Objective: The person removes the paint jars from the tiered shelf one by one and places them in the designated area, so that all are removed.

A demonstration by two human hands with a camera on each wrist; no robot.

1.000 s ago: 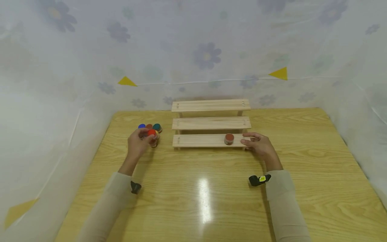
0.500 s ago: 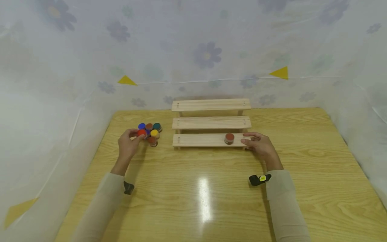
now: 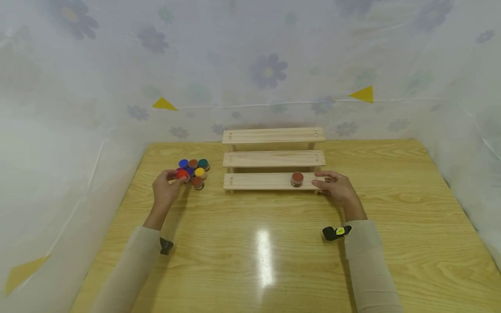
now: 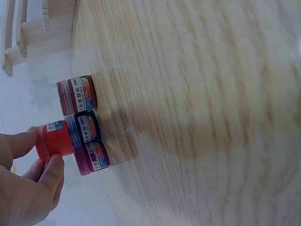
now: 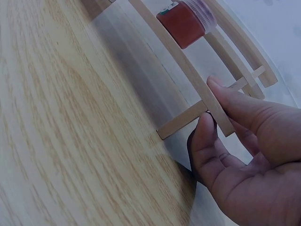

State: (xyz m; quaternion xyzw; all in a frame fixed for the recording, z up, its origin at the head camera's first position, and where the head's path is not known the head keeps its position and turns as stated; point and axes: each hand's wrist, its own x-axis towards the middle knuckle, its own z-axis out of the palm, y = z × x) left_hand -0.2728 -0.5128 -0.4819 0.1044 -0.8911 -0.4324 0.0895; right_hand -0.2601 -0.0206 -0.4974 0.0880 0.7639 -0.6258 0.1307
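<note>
My left hand (image 3: 163,188) pinches a red paint jar (image 4: 55,141) between thumb and fingers. That jar is just above a dark blue jar (image 4: 85,127) and a magenta jar (image 4: 93,157); whether it touches them I cannot tell. Beside these stand a brown jar (image 3: 197,182), a yellow one (image 3: 200,173), a blue one (image 3: 183,163) and a dark green one (image 3: 203,163). Thumb and fingers of my right hand (image 3: 338,190) grip the right end of the lowest board of a three-tier wooden rack (image 3: 258,181). On that board sits a reddish-brown jar (image 5: 182,24), near my right hand.
The rack stands at the back of the wood-grain table (image 3: 219,252), near a flower-patterned sheet (image 3: 242,52) hung behind. Another brown jar (image 3: 193,163) is at the back of the cluster. The sheet also encloses both sides.
My left hand has moved left with the red jar, away from over the yellow one, then slightly toward me. My right hand and the rack have stayed put.
</note>
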